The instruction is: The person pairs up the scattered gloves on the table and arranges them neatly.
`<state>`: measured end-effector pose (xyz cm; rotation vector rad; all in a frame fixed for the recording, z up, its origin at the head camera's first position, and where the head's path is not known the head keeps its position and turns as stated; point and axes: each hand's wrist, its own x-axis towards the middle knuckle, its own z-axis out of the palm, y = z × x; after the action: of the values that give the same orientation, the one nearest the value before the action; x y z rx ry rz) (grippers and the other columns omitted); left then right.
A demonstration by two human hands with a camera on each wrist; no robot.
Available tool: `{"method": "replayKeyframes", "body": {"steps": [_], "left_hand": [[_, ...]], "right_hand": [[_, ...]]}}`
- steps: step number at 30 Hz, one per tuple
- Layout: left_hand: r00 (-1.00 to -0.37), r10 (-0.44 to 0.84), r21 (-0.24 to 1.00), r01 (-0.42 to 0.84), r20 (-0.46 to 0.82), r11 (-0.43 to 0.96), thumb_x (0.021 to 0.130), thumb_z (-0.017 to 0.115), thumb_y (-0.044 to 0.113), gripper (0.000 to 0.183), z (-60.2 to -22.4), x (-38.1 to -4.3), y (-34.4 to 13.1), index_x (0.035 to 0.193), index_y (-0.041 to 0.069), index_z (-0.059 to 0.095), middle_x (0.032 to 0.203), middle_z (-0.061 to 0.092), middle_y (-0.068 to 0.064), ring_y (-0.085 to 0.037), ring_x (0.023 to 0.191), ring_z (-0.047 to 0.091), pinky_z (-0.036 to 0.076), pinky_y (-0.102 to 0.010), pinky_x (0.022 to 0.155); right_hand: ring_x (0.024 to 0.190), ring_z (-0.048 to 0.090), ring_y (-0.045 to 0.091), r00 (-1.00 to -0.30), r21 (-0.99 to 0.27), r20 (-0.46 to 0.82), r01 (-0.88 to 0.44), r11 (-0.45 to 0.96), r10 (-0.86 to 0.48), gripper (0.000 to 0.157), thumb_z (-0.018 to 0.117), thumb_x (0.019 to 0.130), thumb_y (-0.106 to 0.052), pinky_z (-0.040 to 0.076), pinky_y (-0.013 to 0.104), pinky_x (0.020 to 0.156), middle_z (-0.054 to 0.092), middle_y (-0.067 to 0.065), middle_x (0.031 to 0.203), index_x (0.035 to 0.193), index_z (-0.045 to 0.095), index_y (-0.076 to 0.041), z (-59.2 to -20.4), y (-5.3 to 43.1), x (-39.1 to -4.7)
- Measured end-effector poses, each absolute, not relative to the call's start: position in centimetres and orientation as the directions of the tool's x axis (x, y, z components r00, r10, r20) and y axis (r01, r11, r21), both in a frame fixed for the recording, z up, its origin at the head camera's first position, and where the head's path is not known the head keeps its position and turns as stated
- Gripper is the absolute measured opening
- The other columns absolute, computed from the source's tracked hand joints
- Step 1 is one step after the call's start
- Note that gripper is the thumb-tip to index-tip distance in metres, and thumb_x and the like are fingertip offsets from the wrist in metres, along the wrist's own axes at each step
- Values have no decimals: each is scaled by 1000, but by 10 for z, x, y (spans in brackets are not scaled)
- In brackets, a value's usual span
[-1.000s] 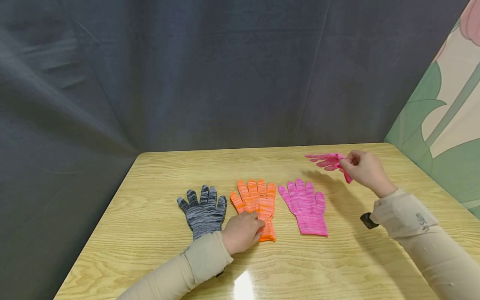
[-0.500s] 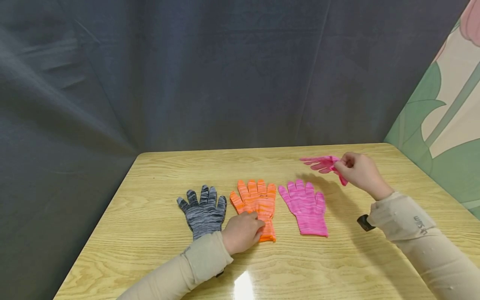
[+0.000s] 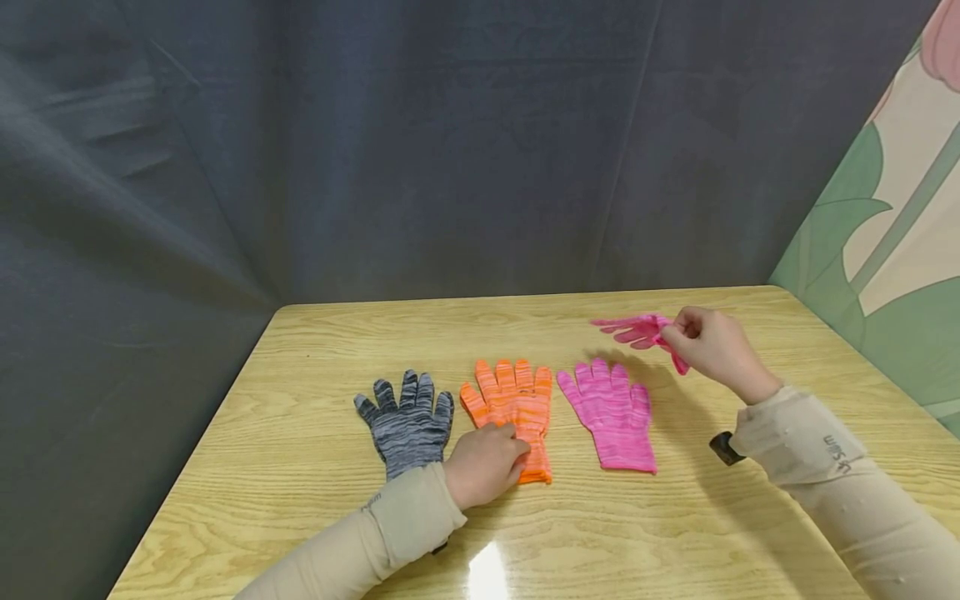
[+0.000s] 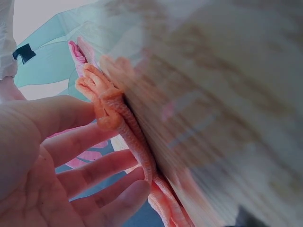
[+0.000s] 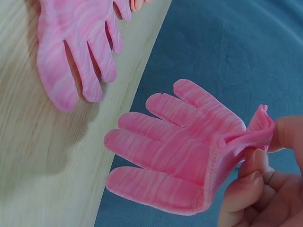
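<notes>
My right hand (image 3: 717,348) pinches a pink knitted glove (image 3: 639,332) by its cuff and holds it above the table, fingers pointing left. In the right wrist view, thumb and fingertips grip the cuff and the glove (image 5: 175,146) hangs spread out. Below it a second pink glove (image 3: 617,417) lies flat, fingers toward the back. My left hand (image 3: 483,468) is at an orange knitted glove (image 3: 536,408); the left wrist view shows thumb and forefinger pinching a fold of the orange fabric (image 4: 110,116), the other fingers straighter along it.
A grey and black striped glove (image 3: 408,429) lies left of the orange one, its cuff hidden behind the left sleeve (image 3: 412,517). The wooden table (image 3: 337,342) ends at a dark curtain (image 3: 450,167). A wall painted with flowers (image 3: 885,250) rises on the right.
My right hand has moved slightly left and a little down with the pink glove in it, nearer the flat pink one. The left hand has stayed in place.
</notes>
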<state>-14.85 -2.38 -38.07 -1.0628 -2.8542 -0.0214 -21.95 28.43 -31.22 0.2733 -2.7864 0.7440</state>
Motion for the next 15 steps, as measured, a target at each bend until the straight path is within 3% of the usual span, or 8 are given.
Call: {"method": "replayKeyframes", "body": {"steps": [15], "left_hand": [[-754,651,-34,650,88,759,89,62,27,14,-383,-149,-24,98,21,70,88,63,3,-12,73,60,46,-21,53]], "right_hand": [[47,39,9,-958,-465,256,-240,852,-130,20,51,89,-18,32,25,46,50,-1,51,74,53,-5,-310,275,-214]]}}
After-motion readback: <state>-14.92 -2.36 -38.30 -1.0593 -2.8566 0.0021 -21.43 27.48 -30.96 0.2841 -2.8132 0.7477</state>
